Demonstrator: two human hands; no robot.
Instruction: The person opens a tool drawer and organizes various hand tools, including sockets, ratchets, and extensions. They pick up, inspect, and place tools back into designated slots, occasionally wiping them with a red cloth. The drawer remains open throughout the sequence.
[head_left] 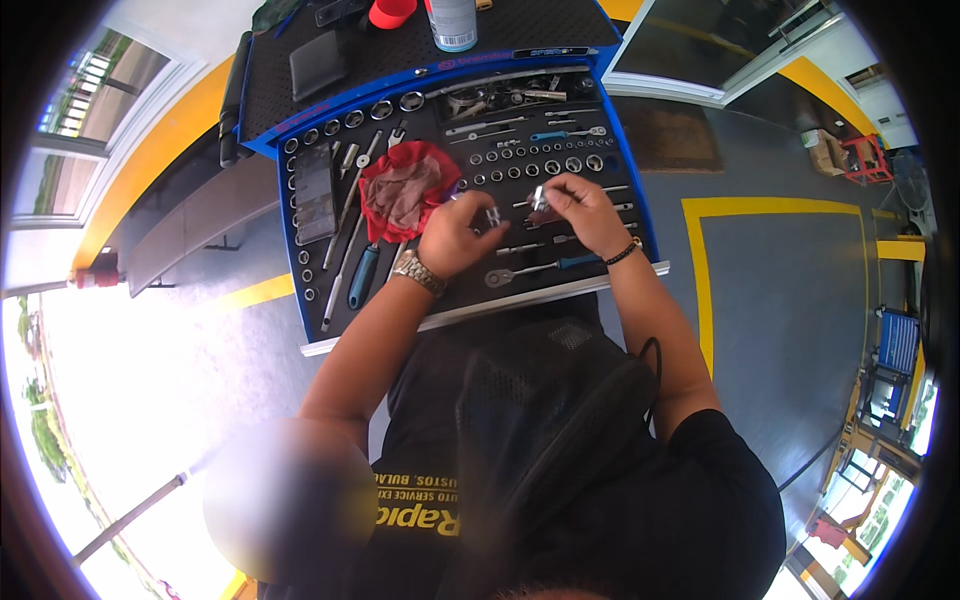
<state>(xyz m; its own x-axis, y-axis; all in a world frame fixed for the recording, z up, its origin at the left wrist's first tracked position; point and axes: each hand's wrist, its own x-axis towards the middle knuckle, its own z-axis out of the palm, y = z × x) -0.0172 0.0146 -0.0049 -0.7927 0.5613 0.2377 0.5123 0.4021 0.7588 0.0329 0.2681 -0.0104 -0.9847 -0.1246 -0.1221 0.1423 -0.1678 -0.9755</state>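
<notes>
Over an open tool drawer both hands are raised. My left hand, wearing a metal watch, curls around a small shiny metal piece, partly covered by the fingers. A second small shiny metal piece is pinched between the thumb and fingertips of my right hand; its exact kind is too small to tell. Against my left hand's far side lies a crumpled red and brownish cloth. Below the hands rests a ratchet with a blue handle. Rows of sockets sit in the dark foam.
Left in the drawer are a dark flat rectangular case and a blue-handled tool. The cabinet top holds a spray can, a red cup-like item and a dark pouch. A long bench stands left.
</notes>
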